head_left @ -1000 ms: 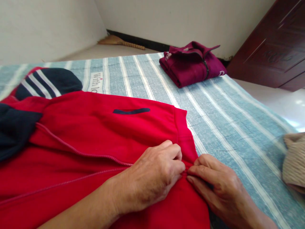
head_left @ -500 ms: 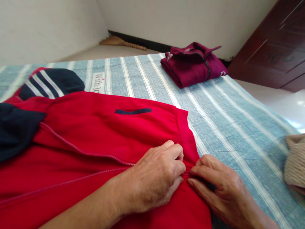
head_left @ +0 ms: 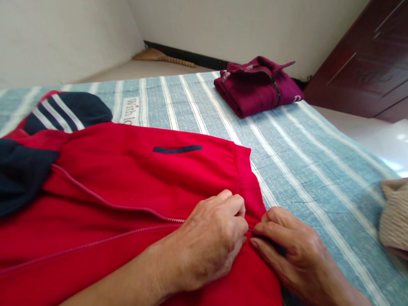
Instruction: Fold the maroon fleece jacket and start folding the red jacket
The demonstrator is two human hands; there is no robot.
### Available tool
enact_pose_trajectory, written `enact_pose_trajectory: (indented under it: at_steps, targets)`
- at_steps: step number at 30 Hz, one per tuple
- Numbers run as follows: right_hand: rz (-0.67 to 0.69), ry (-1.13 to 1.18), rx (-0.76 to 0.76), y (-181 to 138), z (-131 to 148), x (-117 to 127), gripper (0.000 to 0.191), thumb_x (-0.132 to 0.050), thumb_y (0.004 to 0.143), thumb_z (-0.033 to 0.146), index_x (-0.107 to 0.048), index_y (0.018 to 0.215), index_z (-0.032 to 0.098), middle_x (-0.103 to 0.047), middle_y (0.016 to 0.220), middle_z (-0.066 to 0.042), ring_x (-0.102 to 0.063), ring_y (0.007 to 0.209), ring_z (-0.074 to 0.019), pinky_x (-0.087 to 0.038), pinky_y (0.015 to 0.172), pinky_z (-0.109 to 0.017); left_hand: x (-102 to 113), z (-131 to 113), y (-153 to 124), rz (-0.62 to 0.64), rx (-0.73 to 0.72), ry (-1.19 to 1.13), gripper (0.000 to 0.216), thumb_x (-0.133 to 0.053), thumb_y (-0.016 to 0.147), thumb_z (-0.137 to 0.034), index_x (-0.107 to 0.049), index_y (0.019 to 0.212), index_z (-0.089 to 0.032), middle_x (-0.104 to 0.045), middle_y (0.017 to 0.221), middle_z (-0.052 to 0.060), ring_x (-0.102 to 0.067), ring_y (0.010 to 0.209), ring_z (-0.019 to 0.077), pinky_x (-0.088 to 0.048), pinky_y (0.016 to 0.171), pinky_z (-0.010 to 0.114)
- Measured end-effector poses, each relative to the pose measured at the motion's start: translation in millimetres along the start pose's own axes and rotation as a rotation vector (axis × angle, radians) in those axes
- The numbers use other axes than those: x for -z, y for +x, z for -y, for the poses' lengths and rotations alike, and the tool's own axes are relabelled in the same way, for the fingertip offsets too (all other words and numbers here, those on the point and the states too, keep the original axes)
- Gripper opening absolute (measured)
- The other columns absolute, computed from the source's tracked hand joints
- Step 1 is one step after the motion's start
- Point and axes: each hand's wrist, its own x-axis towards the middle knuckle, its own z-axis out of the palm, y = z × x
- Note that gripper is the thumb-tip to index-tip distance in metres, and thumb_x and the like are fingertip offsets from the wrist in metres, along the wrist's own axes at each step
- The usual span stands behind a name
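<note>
A red zip jacket (head_left: 134, 178) with navy sleeves and white stripes lies spread across the striped bed. My left hand (head_left: 210, 242) rests curled on its lower front, fingers pinched at the bottom end of the zip. My right hand (head_left: 290, 250) meets it from the right, thumb and fingers pinching the same hem spot. The fingertips of both hands touch at the jacket's bottom corner. What exactly sits between the fingertips is hidden.
A folded maroon jacket (head_left: 258, 87) sits at the far side of the blue-and-white striped sheet (head_left: 306, 157). A beige knitted garment (head_left: 395, 216) lies at the right edge. A dark wooden door (head_left: 366, 68) stands behind, and a broom (head_left: 162, 57) lies by the wall.
Both hands stay pinched at the jacket's hem. The left hand has shifted slightly down and right; the zip line near it looks a little more closed.
</note>
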Motion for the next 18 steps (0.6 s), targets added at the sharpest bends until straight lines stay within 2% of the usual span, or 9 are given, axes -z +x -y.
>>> enact_pose_trajectory:
  at_steps: [7,18]
  targets:
    - [0.020,0.026,-0.030,1.6,1.7,0.7,0.020,-0.049,0.089,0.016,-0.064,0.076,0.018,-0.052,0.071,-0.003,-0.048,0.066,-0.0155,-0.041,0.056,-0.030,-2.6,-1.8,-0.4,-0.004,0.016,0.012,0.016,-0.046,0.089,-0.015,-0.056,0.078,-0.018,-0.052,0.087,0.003,-0.043,0.078,0.0165,-0.040,0.064,0.028]
    - [0.011,0.015,-0.027,2.3,3.8,2.2,0.019,-0.050,0.088,0.017,-0.064,0.077,0.019,-0.053,0.071,-0.003,-0.050,0.067,-0.0158,-0.042,0.056,-0.029,-3.2,-5.6,1.2,-0.005,0.022,0.055,0.024,-0.041,0.091,-0.014,-0.054,0.071,-0.017,-0.050,0.082,0.003,-0.041,0.075,0.0162,-0.036,0.060,0.028]
